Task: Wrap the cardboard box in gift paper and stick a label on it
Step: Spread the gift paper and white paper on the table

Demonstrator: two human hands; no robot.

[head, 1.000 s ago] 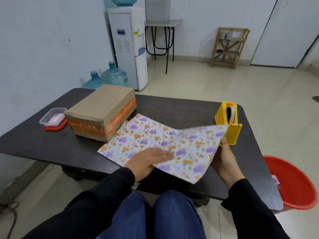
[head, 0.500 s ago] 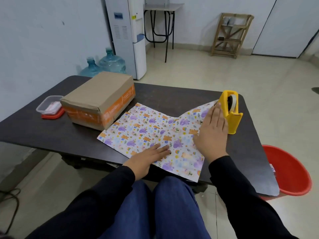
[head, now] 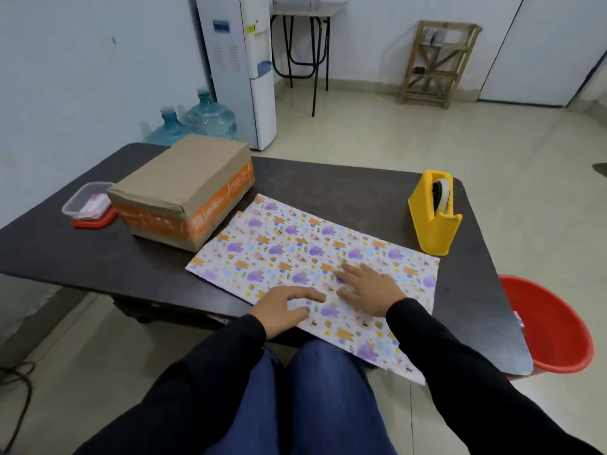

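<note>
A sheet of gift paper (head: 295,244) with purple and orange cartoon prints lies spread flat on the dark table (head: 361,188), its near edge hanging over the table's front. My left hand (head: 285,307) and my right hand (head: 368,285) both rest palm down on the near part of the sheet, fingers spread. The cardboard box (head: 184,188) with orange tape stands at the left, touching the sheet's far left corner. A yellow tape dispenser (head: 433,215) stands at the right, just beyond the sheet.
A small clear container on a red lid (head: 88,205) sits left of the box. A red tub (head: 551,326) stands on the floor at the right. Water jugs (head: 203,119), a dispenser (head: 239,67) and a wooden rack (head: 437,60) are behind.
The right half of the sheet, held raised a second ago, has been laid flat. My right hand slid from near the tape dispenser back toward me, close to my left hand.
</note>
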